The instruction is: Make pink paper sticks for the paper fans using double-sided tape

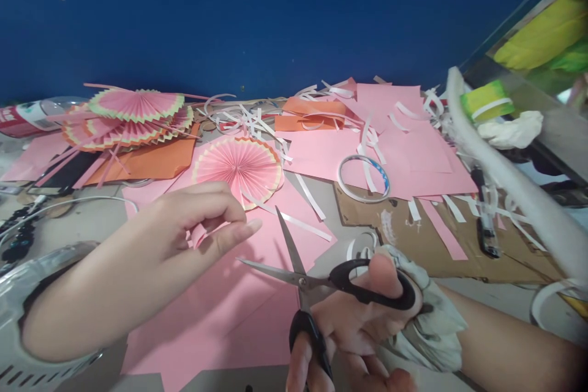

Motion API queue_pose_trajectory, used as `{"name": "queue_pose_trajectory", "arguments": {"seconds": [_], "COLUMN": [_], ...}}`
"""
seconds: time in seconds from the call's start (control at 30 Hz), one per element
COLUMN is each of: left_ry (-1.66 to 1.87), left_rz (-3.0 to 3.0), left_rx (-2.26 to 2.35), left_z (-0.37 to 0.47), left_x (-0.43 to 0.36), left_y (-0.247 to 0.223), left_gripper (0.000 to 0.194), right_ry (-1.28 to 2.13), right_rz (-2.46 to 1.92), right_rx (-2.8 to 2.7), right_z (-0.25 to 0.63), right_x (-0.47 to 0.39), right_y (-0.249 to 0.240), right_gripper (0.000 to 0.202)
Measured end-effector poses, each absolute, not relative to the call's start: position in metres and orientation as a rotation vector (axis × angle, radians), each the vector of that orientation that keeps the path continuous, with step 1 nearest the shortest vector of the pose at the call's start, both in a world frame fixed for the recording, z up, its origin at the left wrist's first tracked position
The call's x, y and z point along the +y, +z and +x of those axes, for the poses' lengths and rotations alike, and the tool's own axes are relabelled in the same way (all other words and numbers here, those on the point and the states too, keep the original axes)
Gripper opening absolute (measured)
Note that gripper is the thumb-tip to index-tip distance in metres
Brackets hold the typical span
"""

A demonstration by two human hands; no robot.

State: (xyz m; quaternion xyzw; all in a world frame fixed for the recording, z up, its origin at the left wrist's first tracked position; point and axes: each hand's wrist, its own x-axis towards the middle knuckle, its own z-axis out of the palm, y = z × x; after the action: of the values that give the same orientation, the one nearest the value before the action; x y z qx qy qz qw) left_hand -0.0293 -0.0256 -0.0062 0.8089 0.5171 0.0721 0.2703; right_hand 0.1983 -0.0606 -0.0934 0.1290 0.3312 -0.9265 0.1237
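My right hand [353,324] has its thumb and fingers through the black handles of a pair of scissors [302,282]. The blades are spread apart and point up and left. To their left, my left hand [202,220] is curled around a small piece of pink paper [197,235], with the thumb stretched toward the blades. Under both hands lie sheets of pink paper [220,324]. Just beyond the left hand rests a round pleated pink paper fan [236,168] with a pale and orange rim. A white paper strip [294,222] crosses the pink sheet near the blade tips.
Stacked paper fans [138,107] and orange paper [156,156] are at the left. A tape roll [342,177], cardboard [413,245] and a dark-capped cutter or pen [487,220] lie right. A white curved bar [505,165] rises at right; a blue wall [275,18] stands behind.
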Motion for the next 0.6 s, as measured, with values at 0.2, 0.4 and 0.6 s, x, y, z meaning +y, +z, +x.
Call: {"name": "queue_pose_trajectory", "arguments": {"seconds": [0.2,0.4,0.6], "left_ry": [0.230,0.264,0.231], "left_rz": [2.185,2.299,2.460], "left_rx": [1.498,1.527,1.502], "left_z": [-0.028,-0.030,-0.017], "left_x": [-0.023,-0.018,-0.025], "left_y": [-0.007,-0.006,-0.008], "left_gripper": [0.034,0.023,0.020], "right_ry": [-2.770,-2.765,-2.684], "right_rz": [0.008,-0.059,-0.060], "right_rx": [0.683,0.779,0.927], "right_z": [0.201,0.201,0.203], "right_x": [-0.033,-0.039,-0.037], "right_y": [-0.102,-0.113,-0.112], "right_gripper": [0.080,0.089,0.088]}}
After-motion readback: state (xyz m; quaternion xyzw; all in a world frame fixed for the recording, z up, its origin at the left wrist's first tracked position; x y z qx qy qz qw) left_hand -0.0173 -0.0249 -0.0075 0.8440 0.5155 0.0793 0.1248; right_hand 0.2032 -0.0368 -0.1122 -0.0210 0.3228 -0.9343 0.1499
